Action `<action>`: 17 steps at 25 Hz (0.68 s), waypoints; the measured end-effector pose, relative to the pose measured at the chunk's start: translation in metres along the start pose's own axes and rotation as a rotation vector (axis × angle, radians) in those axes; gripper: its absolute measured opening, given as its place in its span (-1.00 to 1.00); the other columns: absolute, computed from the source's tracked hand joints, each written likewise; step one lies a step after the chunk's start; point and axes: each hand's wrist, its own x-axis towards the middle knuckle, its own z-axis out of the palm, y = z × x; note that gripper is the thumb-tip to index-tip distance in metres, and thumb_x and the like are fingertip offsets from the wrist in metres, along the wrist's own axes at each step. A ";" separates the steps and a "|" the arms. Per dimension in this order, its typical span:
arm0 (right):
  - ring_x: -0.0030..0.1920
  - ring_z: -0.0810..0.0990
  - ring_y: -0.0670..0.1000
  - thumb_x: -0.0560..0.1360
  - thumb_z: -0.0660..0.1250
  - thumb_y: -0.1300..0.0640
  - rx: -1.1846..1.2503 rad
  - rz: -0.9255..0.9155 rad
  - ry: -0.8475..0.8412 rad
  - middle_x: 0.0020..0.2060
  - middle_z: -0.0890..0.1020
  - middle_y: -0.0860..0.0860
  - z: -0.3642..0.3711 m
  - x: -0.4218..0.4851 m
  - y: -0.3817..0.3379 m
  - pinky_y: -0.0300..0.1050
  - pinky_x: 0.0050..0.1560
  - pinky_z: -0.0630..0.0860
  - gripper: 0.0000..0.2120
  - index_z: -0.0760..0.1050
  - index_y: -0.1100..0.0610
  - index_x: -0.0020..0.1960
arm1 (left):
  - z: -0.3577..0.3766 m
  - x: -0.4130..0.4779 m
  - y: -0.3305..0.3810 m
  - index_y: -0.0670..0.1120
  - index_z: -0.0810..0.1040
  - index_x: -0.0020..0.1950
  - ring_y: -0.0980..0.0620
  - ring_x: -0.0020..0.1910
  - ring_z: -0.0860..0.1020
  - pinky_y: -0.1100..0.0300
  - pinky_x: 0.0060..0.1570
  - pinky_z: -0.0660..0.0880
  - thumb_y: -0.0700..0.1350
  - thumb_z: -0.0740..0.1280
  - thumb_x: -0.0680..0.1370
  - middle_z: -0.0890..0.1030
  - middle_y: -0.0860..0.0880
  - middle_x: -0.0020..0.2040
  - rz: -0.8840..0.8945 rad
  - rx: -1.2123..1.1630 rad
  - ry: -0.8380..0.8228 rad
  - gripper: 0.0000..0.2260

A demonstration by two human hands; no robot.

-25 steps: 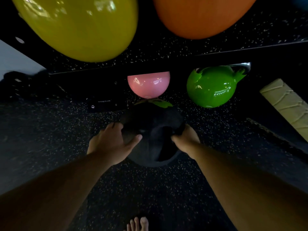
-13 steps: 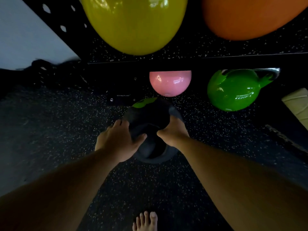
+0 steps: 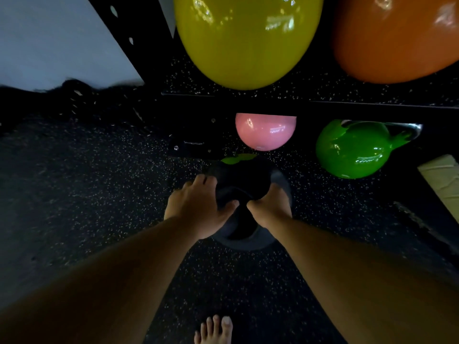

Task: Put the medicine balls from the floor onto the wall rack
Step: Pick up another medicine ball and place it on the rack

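Both hands close on a dark, round medicine ball with a green patch over the black speckled rubber floor, near the middle of the scene. The left hand wraps the ball's left side, fingers curled over the far edge and thumb pressed on its near face. The right hand clasps the right side, thumb close to the left thumb, its fingers hidden behind the ball. Whether the ball rests on the floor or is lifted clear cannot be told. Farther off, a glossy pink ball sits partly under a black metal rack rail, with a shiny green kettlebell to its right. A large yellow ball and a large orange ball fill the far top edge. A bare foot shows at the near edge.
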 end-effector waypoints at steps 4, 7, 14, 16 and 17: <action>-0.24 0.59 0.08 0.34 0.33 0.18 -0.143 0.039 0.005 -0.16 0.63 0.04 -0.035 -0.022 0.005 -0.16 -0.39 0.39 -0.75 0.51 0.10 0.02 | -0.020 -0.021 -0.001 -0.03 0.33 0.54 -0.13 0.33 0.55 -0.05 0.14 0.52 0.48 0.12 0.55 0.47 -0.06 0.46 -0.024 -0.049 0.003 -0.24; -0.15 0.59 0.15 0.35 0.34 0.15 -0.270 0.029 0.014 -0.15 0.60 0.04 -0.097 -0.057 -0.003 -0.11 -0.23 0.45 -0.75 0.49 0.08 0.03 | -0.052 -0.054 0.013 -0.03 0.31 0.56 -0.13 0.36 0.52 -0.06 0.18 0.54 0.50 0.12 0.53 0.45 -0.06 0.49 -0.021 -0.105 0.013 -0.21; -0.15 0.63 0.14 0.36 0.37 0.10 -0.385 -0.014 0.049 -0.19 0.58 0.00 -0.266 -0.186 -0.090 -0.07 -0.26 0.51 -0.82 0.43 -0.01 -0.08 | -0.160 -0.144 0.113 -0.01 0.11 0.68 -0.22 0.49 0.43 -0.14 0.37 0.49 0.49 0.20 0.52 0.30 -0.12 0.59 0.122 -0.504 -0.079 -0.11; -0.16 0.66 0.14 0.29 0.29 0.05 -0.402 -0.046 0.109 -0.22 0.62 0.03 -0.318 -0.238 -0.134 -0.02 -0.26 0.59 -0.88 0.41 -0.01 -0.17 | -0.214 -0.173 0.144 0.02 0.08 0.70 -0.25 0.51 0.40 -0.16 0.40 0.46 0.43 0.22 0.55 0.28 -0.14 0.60 0.178 -0.615 0.000 -0.15; -0.13 0.68 0.15 0.26 0.25 0.04 -0.421 -0.059 0.155 -0.21 0.64 0.04 -0.344 -0.264 -0.156 0.00 -0.21 0.64 -0.85 0.42 0.02 -0.18 | -0.243 -0.186 0.155 0.03 0.08 0.71 -0.26 0.51 0.39 -0.17 0.42 0.45 0.40 0.23 0.57 0.26 -0.15 0.61 0.197 -0.659 0.064 -0.17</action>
